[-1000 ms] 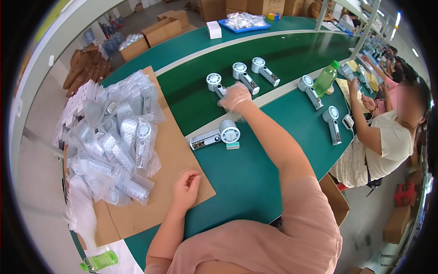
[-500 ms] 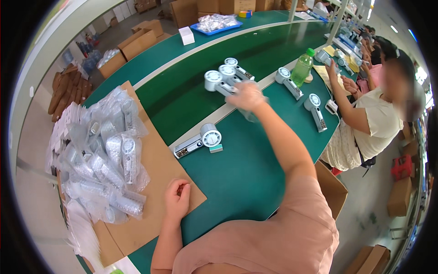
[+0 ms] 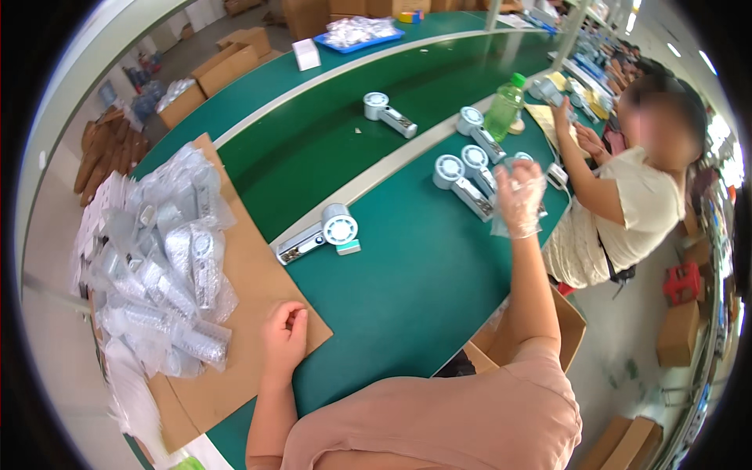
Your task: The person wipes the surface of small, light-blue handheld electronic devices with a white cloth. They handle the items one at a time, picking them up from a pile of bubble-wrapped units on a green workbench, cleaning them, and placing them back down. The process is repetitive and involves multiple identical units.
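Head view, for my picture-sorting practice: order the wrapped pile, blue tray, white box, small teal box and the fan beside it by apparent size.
Largest to smallest:
1. wrapped pile
2. blue tray and fan: too alike to rank
3. white box
4. small teal box

Six loose handheld fans point(image 3: 462, 186) count out nearby: one on the single green belt point(image 3: 305, 160), one beside the one cardboard sheet point(image 3: 254, 345), one next to the standing bottle point(image 3: 504, 108), two side by side, and one partly covered by the right hand point(image 3: 521, 200). Wrapped fans point(image 3: 205, 270) make one pile, probably more than six, though overlaps prevent a sure count. Otherwise: one left hand point(image 3: 283, 338), one small teal-and-white box point(image 3: 348, 247), one blue tray point(image 3: 354, 48), one white block point(image 3: 306, 56), one red stool point(image 3: 681, 283).
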A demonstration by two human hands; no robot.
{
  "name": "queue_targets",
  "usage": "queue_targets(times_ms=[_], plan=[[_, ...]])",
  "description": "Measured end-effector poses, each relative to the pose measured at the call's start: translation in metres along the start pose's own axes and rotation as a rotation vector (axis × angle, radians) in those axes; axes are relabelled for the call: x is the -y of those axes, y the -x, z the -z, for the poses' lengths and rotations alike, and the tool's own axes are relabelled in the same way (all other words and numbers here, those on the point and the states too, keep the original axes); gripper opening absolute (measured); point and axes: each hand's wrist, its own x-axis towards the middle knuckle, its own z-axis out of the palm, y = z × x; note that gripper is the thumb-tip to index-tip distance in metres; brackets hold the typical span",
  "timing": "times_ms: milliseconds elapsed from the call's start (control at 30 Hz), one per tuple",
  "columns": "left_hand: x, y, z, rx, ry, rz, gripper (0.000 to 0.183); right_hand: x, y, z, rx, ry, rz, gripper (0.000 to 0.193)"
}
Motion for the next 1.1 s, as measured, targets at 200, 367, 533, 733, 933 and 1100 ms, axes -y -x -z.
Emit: queue_targets(times_ms=[200,367,533,733,933,1100], plan=[[0.008,0.003,0.008,0.026,-0.045,0.009,0.004,0.084,-0.086,-0.109,0.638,-0.198,-0.231,0.029],[0.009,-0.01,0.001,0.035,0.099,0.0,0.004,0.061,-0.081,-0.217,0.914,0.283,-0.296,0.041],[0.022,-0.002,0.002,0.034,0.216,0.078,0.004,0.097,-0.103,-0.207,0.99,0.33,-0.258,0.024],[0.023,0.003,0.002,0.021,0.23,0.103,0.004,0.149,-0.077,-0.063,0.886,0.125,-0.198,0.036],[0.022,0.0,0.0,0.058,0.206,0.075,0.003,0.126,0.014,0.055,0.926,0.083,-0.293,0.032],[0.028,0.001,-0.001,0.033,0.181,0.048,0.005,0.115,0.051,0.078,0.878,0.026,-0.283,0.036]])
